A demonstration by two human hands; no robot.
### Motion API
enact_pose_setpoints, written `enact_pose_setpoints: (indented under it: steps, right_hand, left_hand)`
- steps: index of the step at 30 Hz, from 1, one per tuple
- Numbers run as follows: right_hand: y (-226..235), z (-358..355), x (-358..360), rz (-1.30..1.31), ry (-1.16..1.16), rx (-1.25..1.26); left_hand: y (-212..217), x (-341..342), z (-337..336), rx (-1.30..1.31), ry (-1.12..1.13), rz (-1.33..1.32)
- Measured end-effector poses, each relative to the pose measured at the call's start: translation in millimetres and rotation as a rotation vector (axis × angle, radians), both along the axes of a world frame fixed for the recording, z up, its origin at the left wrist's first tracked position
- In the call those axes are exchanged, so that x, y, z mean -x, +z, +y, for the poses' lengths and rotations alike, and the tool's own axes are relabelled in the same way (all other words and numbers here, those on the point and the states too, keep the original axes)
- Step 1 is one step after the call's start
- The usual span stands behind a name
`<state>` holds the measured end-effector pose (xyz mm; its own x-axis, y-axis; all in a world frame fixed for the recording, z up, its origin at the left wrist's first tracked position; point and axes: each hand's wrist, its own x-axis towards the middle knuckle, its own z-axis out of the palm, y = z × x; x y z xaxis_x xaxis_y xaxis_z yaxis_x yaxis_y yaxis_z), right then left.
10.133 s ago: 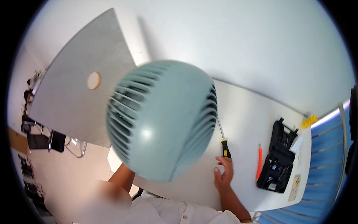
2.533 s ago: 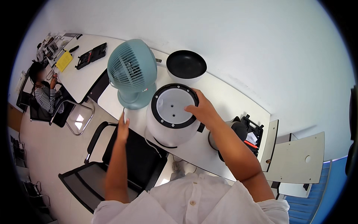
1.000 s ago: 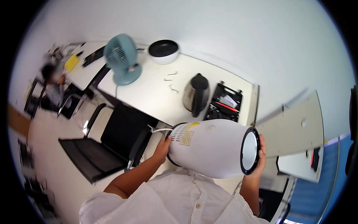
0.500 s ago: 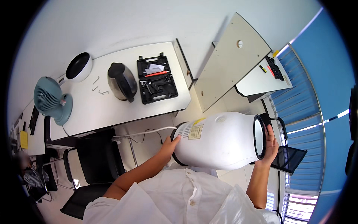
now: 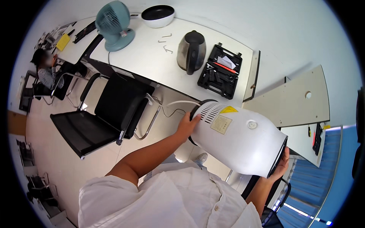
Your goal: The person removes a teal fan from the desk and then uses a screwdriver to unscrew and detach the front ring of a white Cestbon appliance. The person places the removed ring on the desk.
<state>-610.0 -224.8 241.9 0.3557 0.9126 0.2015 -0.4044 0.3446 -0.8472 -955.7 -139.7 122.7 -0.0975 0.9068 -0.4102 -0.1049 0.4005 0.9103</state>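
Observation:
I carry a large white barrel-shaped electric appliance (image 5: pixel 239 140) in front of my body, tilted on its side. It has black rims at both ends, vent slots, a pale label and a yellow warning sticker. My left hand (image 5: pixel 187 126) grips its vented end, thumb on the white shell. At the other end, my right hand (image 5: pixel 280 166) holds the black rim from beneath; part of its fingers is hidden behind the appliance. A white power cord (image 5: pixel 182 102) runs from the vented end toward the chair.
On the white table (image 5: pixel 152 68) are a teal fan (image 5: pixel 113 24), a white pan (image 5: pixel 157 17), several hex keys (image 5: pixel 166 49), an electric kettle (image 5: pixel 191 53) and a black tool case (image 5: pixel 220 72). A black chair (image 5: pixel 118 102) stands at left. Farther left a person (image 5: pixel 47 72) sits.
My view has turned, bringing the table and seated person further into it. The appliance has swung so its right end tips lower and nearer me. Both hands keep their hold.

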Motion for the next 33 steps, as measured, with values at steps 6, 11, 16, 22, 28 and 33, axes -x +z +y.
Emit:
enact_pose_setpoints:
  steps: [6,11,16,22,28,33]
  right_hand:
    - [-1,37,76,-0.022,0.095,-0.043]
    - [-4,33,131,-0.129,0.099,0.020]
    - [-5,20,139,-0.036,0.011,0.091]
    - [4,5,151,-0.027,-0.039,0.142]
    - [2,25,205,-0.059,0.103,0.202]
    - [-11,72,250,0.047,0.363,0.279]
  left_hand:
    - [-5,72,10,0.026,0.102,-0.016]
    - [-7,108,23,0.063,0.155,-0.039]
    - [14,119,46,-0.032,0.095,0.124]
    - [75,138,71,-0.142,-0.022,0.272]
    - [17,199,87,-0.095,0.063,0.486]
    - [23,277,60,0.035,0.180,0.252]
